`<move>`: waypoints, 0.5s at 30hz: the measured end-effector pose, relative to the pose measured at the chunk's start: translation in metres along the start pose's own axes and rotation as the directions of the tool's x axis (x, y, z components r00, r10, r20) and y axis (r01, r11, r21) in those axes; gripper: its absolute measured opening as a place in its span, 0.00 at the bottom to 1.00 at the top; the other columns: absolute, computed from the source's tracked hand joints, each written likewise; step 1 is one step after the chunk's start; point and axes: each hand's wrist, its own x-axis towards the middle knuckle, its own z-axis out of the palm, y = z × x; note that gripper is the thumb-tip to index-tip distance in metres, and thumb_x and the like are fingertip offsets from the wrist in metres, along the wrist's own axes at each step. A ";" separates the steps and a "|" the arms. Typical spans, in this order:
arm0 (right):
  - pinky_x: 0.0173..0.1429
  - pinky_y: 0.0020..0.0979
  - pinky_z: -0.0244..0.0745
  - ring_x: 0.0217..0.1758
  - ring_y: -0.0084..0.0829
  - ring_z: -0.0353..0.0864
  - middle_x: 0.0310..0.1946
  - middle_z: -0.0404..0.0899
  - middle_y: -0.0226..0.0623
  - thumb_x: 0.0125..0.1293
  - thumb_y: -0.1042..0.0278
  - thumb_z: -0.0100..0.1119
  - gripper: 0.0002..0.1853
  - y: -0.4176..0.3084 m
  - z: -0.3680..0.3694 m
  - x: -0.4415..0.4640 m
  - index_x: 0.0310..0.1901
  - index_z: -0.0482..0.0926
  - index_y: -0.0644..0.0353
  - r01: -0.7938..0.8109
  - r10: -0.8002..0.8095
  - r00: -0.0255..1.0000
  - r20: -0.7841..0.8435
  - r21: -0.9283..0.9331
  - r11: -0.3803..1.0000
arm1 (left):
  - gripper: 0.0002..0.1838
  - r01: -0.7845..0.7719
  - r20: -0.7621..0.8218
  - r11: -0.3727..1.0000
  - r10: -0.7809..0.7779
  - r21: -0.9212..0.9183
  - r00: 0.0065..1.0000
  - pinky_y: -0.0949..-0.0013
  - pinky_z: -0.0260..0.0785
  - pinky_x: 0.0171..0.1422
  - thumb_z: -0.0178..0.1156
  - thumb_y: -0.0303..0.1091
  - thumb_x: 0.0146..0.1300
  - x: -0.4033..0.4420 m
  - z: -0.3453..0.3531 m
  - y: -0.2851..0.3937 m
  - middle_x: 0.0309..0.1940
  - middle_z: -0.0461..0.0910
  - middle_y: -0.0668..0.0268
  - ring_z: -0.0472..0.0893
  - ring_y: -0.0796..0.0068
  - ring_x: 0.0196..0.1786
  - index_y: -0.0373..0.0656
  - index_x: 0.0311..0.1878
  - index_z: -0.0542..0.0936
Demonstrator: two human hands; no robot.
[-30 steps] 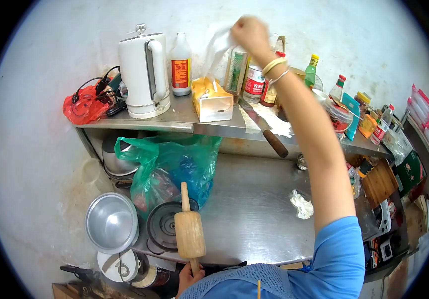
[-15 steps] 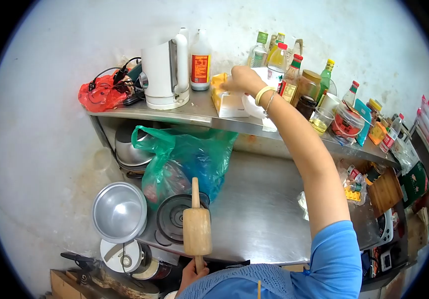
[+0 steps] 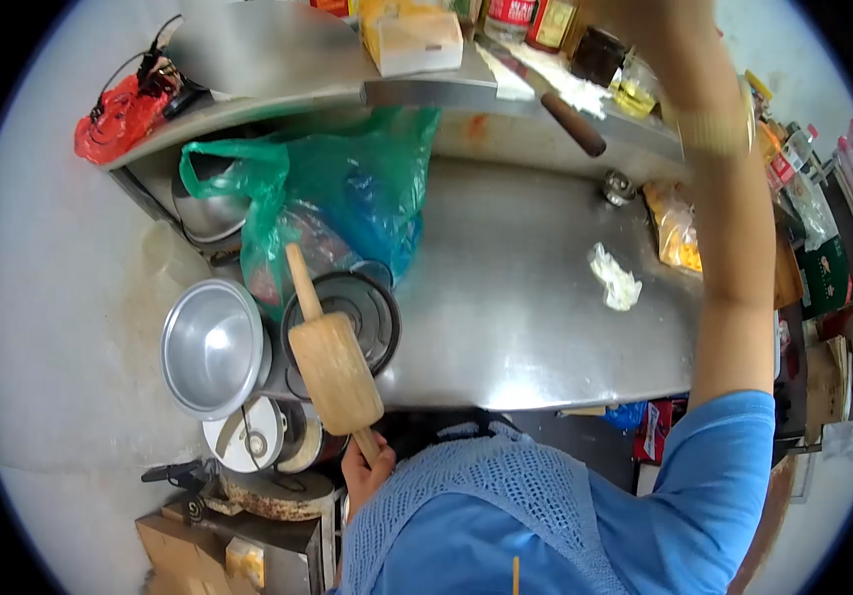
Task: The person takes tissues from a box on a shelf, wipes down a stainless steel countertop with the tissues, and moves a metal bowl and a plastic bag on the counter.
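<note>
My left hand (image 3: 367, 466) is wrapped round the lower handle of a wooden rolling pin (image 3: 335, 372), which tilts up over a dark round lid (image 3: 377, 307). My right hand (image 3: 659, 40) is raised at the top right, above the shelf's edge. It is smeared by motion, so its fingers cannot be made out. Close to it are a dark jar (image 3: 598, 55) and a glass with yellow liquid (image 3: 634, 84). A knife with a brown handle (image 3: 573, 124) lies on white paper, its handle sticking out over the shelf's edge. Left of it is a white and yellow tissue box (image 3: 421, 45).
A green plastic bag (image 3: 263, 188) stands on the steel counter (image 3: 506, 297). A metal bowl (image 3: 213, 347) is at the left. Crumpled white tissue (image 3: 615, 278), a small metal piece (image 3: 618, 186) and a bag of yellow food (image 3: 674, 223) lie at the right.
My right hand has moved right, away from the tissue box. The view has shifted downward, and the knife on the shelf now shows. My left hand still holds the rolling pin, now more tilted.
</note>
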 end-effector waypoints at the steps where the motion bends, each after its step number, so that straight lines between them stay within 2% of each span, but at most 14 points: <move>1: 0.31 0.32 0.73 0.26 0.32 0.73 0.28 0.76 0.37 0.59 0.60 0.60 0.14 -0.032 -0.019 -0.031 0.40 0.75 0.61 0.012 -0.038 0.939 0.341 0.080 0.997 | 0.11 -0.031 0.008 0.999 0.032 -0.044 0.999 0.78 0.56 0.26 0.55 0.24 0.53 0.001 -0.001 0.000 0.21 0.67 0.72 0.65 0.83 0.22 0.42 0.40 0.69; 3: 0.27 0.27 0.67 0.23 0.26 0.69 0.24 0.71 0.35 0.57 0.57 0.57 0.20 -0.105 -0.040 -0.108 0.45 0.75 0.64 -0.163 -0.015 0.849 0.528 0.289 0.943 | 0.12 -0.042 0.015 0.999 0.042 -0.030 0.999 0.79 0.55 0.26 0.55 0.26 0.54 0.002 0.003 0.011 0.21 0.67 0.72 0.65 0.83 0.22 0.41 0.42 0.68; 4: 0.29 0.28 0.70 0.26 0.27 0.73 0.26 0.73 0.35 0.56 0.59 0.57 0.16 -0.149 -0.053 -0.148 0.41 0.75 0.62 -0.359 0.042 0.757 0.652 0.360 0.861 | 0.12 -0.054 0.034 0.998 0.055 -0.036 0.998 0.79 0.55 0.26 0.55 0.26 0.54 0.003 0.001 0.013 0.21 0.67 0.72 0.65 0.83 0.23 0.41 0.42 0.68; 5: 0.35 0.34 0.74 0.30 0.31 0.74 0.27 0.72 0.34 0.55 0.61 0.57 0.12 -0.196 -0.066 -0.199 0.37 0.76 0.61 -0.435 -0.025 0.611 0.791 0.363 0.824 | 0.12 -0.062 0.055 0.997 0.065 -0.044 0.996 0.79 0.56 0.27 0.55 0.25 0.54 0.003 0.000 0.014 0.22 0.67 0.71 0.65 0.84 0.23 0.41 0.42 0.68; 6: 0.47 0.36 0.78 0.47 0.40 0.79 0.50 0.74 0.49 0.59 0.64 0.58 0.18 -0.233 -0.079 -0.246 0.48 0.77 0.66 -0.490 -0.255 0.244 0.936 0.346 0.800 | 0.12 -0.051 0.060 0.998 0.054 -0.044 0.997 0.79 0.56 0.27 0.55 0.25 0.54 0.005 0.000 0.016 0.22 0.67 0.71 0.65 0.84 0.23 0.41 0.42 0.68; 8: 0.61 0.42 0.71 0.62 0.50 0.69 0.64 0.62 0.55 0.62 0.61 0.56 0.21 -0.296 -0.112 -0.325 0.57 0.75 0.56 -0.606 -0.276 0.001 0.961 0.220 0.764 | 0.09 -0.016 0.089 0.997 0.024 -0.081 0.996 0.80 0.58 0.29 0.53 0.22 0.56 0.008 0.000 0.020 0.24 0.69 0.72 0.66 0.86 0.25 0.40 0.41 0.69; 9: 0.69 0.46 0.61 0.70 0.56 0.57 0.71 0.45 0.56 0.61 0.59 0.58 0.23 -0.298 -0.114 -0.311 0.60 0.74 0.47 -0.738 -0.461 -0.235 0.856 0.152 0.658 | 0.09 -0.010 0.092 0.997 0.018 -0.081 0.996 0.80 0.58 0.29 0.53 0.22 0.56 0.011 -0.001 0.019 0.24 0.69 0.72 0.66 0.86 0.25 0.40 0.41 0.69; 11: 0.68 0.44 0.62 0.68 0.58 0.60 0.71 0.49 0.57 0.60 0.61 0.59 0.22 -0.282 -0.119 -0.275 0.58 0.75 0.50 -0.877 -0.484 -0.031 0.874 0.209 0.433 | 0.09 -0.044 0.124 0.999 0.045 -0.013 0.991 0.80 0.58 0.30 0.53 0.23 0.56 0.012 -0.004 0.016 0.24 0.68 0.72 0.66 0.86 0.25 0.40 0.41 0.69; 12: 0.68 0.41 0.63 0.67 0.56 0.63 0.67 0.56 0.59 0.59 0.63 0.60 0.21 -0.272 -0.114 -0.264 0.55 0.77 0.52 -0.954 -0.425 0.029 0.905 0.152 0.260 | 0.09 -0.053 0.103 0.998 0.049 0.043 0.993 0.80 0.58 0.30 0.53 0.24 0.56 0.012 -0.004 0.011 0.24 0.68 0.73 0.66 0.86 0.25 0.40 0.41 0.69; 13: 0.66 0.38 0.64 0.65 0.53 0.66 0.63 0.64 0.58 0.60 0.62 0.60 0.18 -0.265 -0.109 -0.264 0.53 0.78 0.54 -0.979 -0.299 0.176 0.938 0.200 0.051 | 0.09 -0.043 0.102 0.998 0.037 0.054 0.994 0.80 0.58 0.30 0.53 0.24 0.56 0.011 -0.004 0.011 0.24 0.68 0.73 0.66 0.86 0.25 0.40 0.41 0.69; 14: 0.67 0.38 0.63 0.65 0.52 0.66 0.62 0.66 0.56 0.61 0.62 0.59 0.18 -0.258 -0.100 -0.267 0.53 0.78 0.54 -0.977 -0.252 0.141 0.957 0.093 -0.192 | 0.09 0.002 0.119 0.998 -0.009 0.061 0.993 0.80 0.58 0.30 0.53 0.23 0.56 0.011 -0.004 0.012 0.24 0.69 0.73 0.66 0.87 0.25 0.40 0.41 0.69; 15: 0.67 0.37 0.63 0.65 0.51 0.66 0.61 0.68 0.55 0.62 0.63 0.59 0.18 -0.254 -0.091 -0.269 0.54 0.77 0.55 -0.906 -0.217 0.096 0.971 -0.005 -0.424 | 0.09 0.042 0.135 0.997 -0.051 0.065 0.990 0.80 0.58 0.30 0.54 0.23 0.56 0.011 -0.002 0.013 0.24 0.69 0.73 0.66 0.87 0.25 0.40 0.41 0.69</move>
